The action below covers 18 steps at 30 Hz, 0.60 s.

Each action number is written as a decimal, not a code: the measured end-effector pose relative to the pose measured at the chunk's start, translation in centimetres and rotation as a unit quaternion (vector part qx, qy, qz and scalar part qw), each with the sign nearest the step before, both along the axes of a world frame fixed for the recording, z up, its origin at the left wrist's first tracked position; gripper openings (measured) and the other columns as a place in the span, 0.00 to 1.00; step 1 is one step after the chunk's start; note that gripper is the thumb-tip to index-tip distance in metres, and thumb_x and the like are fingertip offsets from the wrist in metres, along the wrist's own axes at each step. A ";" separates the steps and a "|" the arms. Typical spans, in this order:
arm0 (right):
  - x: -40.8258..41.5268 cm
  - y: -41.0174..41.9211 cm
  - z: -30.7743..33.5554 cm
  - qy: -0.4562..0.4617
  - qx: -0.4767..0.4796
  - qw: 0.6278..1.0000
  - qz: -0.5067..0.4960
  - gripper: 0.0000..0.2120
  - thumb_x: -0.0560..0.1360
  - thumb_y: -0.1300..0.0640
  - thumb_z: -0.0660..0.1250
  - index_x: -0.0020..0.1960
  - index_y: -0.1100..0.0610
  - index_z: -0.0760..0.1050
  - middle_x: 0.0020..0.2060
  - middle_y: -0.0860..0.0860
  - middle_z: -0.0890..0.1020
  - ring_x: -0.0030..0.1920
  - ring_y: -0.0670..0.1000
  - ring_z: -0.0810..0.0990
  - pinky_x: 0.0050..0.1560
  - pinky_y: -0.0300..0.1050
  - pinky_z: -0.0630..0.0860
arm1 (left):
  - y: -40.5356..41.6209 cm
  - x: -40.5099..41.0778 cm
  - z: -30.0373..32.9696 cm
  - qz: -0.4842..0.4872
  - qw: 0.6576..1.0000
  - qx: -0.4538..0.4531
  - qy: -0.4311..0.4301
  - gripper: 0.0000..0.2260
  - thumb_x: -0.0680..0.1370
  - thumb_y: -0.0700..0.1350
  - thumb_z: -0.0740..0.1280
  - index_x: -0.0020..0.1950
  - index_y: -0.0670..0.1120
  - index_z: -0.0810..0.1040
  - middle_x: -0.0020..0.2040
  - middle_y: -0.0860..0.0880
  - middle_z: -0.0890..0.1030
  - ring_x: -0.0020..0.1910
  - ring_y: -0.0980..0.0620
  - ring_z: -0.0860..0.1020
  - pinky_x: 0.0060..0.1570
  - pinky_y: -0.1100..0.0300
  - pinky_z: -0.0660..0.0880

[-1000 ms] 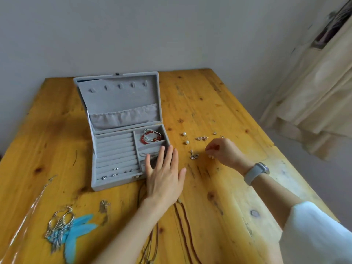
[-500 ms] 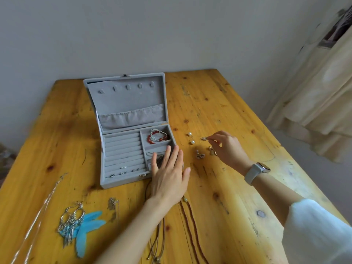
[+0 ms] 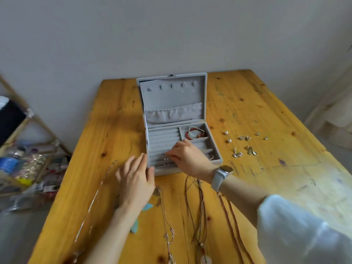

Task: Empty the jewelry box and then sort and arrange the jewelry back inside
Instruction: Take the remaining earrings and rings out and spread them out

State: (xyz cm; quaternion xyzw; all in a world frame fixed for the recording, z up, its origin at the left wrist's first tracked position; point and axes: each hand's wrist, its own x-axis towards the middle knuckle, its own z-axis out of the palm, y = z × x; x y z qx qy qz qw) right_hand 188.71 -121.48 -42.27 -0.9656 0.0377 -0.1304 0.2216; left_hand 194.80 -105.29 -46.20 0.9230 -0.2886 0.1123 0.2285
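A: Where is the box [image 3: 176,103]?
B: On the wooden table [image 3: 266,168], near its far edge, lid up. The lid's lining carries a row of small hooks above a gathered pocket.
A: And the hands?
B: The right hand [image 3: 188,158] is over the ring rolls at the box's near side, fingers curled with the tips drawn together at the rolls. Whatever they pinch is too small to make out, so I cannot tell if it grasps anything. A watch [image 3: 222,176] sits on that wrist.
A: The left?
B: The left hand [image 3: 136,180] lies relaxed, fingers straight, against the box's near left corner, grasping nothing.
A: What is in the box?
B: A red bead bracelet [image 3: 196,132] in the far right compartment, with a pale band on it. A few small studs [image 3: 164,162] sit in the nearest rolls.
A: And loose on the table?
B: Two pearls [image 3: 228,137] and several small earrings [image 3: 244,147] right of the box, apart from it. Corded necklaces [image 3: 198,206] trail towards the near edge, and a thin chain [image 3: 91,202] runs along the left.
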 end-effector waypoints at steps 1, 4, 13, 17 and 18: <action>0.6 0.4 -0.1 0.011 -0.020 1.000 0.009 0.12 0.77 0.60 0.61 0.57 0.57 0.78 0.50 0.57 0.79 0.50 0.59 0.71 0.50 0.55 0.71 | 0.0 0.0 -0.1 -0.004 1.000 0.005 0.003 0.24 0.73 0.54 0.53 0.58 0.42 0.79 0.59 0.47 0.80 0.60 0.44 0.74 0.55 0.42 0.67; 1.2 0.9 -0.4 0.020 -0.066 0.997 0.026 0.12 0.76 0.61 0.61 0.56 0.58 0.79 0.49 0.58 0.78 0.50 0.60 0.71 0.49 0.56 0.71 | -0.3 -0.3 -0.5 -0.003 1.000 0.000 0.007 0.20 0.74 0.51 0.57 0.58 0.42 0.79 0.59 0.48 0.80 0.59 0.44 0.75 0.54 0.42 0.67; 0.9 1.1 -0.6 0.030 -0.049 0.998 -0.006 0.10 0.76 0.61 0.61 0.52 0.61 0.79 0.48 0.59 0.78 0.49 0.59 0.71 0.51 0.53 0.71 | -0.2 -0.5 -1.2 0.008 1.000 -0.011 -0.014 0.19 0.75 0.51 0.59 0.59 0.43 0.78 0.59 0.48 0.80 0.59 0.44 0.75 0.55 0.43 0.66; 1.3 0.8 -0.1 0.082 -0.021 0.996 -0.020 0.09 0.76 0.60 0.61 0.51 0.61 0.78 0.50 0.57 0.77 0.52 0.57 0.70 0.54 0.50 0.69 | -0.3 -0.6 -1.2 0.014 1.000 -0.021 -0.014 0.21 0.76 0.53 0.55 0.59 0.43 0.78 0.59 0.48 0.79 0.59 0.44 0.74 0.56 0.44 0.64; 1.5 0.8 0.1 0.097 -0.027 0.995 -0.022 0.09 0.77 0.59 0.61 0.52 0.60 0.77 0.51 0.57 0.76 0.53 0.57 0.69 0.54 0.51 0.69 | -0.3 -0.6 -1.2 0.014 0.999 -0.022 -0.018 0.22 0.76 0.53 0.54 0.59 0.43 0.78 0.59 0.48 0.80 0.58 0.44 0.75 0.56 0.44 0.64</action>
